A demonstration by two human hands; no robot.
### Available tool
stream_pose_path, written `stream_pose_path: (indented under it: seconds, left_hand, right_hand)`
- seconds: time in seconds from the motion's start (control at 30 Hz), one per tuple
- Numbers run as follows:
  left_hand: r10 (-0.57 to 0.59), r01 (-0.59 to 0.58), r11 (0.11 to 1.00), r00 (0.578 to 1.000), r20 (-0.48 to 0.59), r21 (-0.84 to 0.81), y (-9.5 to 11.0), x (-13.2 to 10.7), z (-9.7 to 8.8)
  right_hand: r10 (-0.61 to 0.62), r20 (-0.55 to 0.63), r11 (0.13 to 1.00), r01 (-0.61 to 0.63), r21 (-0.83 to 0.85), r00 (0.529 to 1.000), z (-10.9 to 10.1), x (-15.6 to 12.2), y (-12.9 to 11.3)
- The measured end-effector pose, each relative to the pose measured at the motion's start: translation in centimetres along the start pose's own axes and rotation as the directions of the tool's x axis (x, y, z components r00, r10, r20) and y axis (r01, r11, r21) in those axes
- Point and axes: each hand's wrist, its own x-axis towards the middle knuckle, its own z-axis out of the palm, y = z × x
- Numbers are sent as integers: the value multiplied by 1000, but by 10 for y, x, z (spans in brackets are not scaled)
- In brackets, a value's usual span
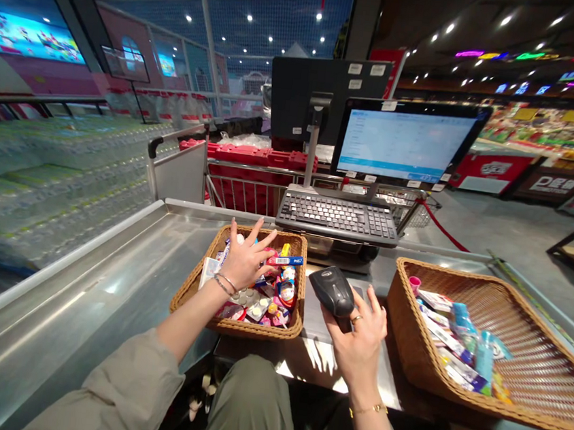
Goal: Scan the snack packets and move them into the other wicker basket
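Note:
My left hand [247, 260] is over the smaller wicker basket [181, 300], its fingers spread above a jumble of small packaged goods. Near its fingertips lies a narrow blue and red package [287, 261]; whether they touch I cannot tell. A wrapped item with a cartoon-like print [287, 287] and blister-like packs of pale pieces [258, 308] show below the hand. My right hand [361, 332] grips a black barcode scanner [333, 290] by its handle, between the two baskets. The scanner's head points up and to the left.
At right a larger wicker basket [407, 344] holds several packaged goods. Behind stand a keyboard [338, 215], a lit monitor [404, 145] and a second monitor's back [294, 96]. The metal counter [104, 291] has a raised edge. A shopping cart [241, 193] is beyond it.

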Motion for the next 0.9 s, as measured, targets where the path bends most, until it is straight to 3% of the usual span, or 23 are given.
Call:
stream_pose_path:
  seconds: [0.7, 0.9]
  left_hand:
    - [39, -38, 999, 974, -225, 9, 31, 26, 4]
    - [54, -49, 999, 969, -241, 23, 38, 31, 8]
  right_hand:
    - [-47, -34, 999, 46, -23, 998, -5, 2, -7]
    - [-75, -33, 997, 74, -31, 997, -5, 2, -4]
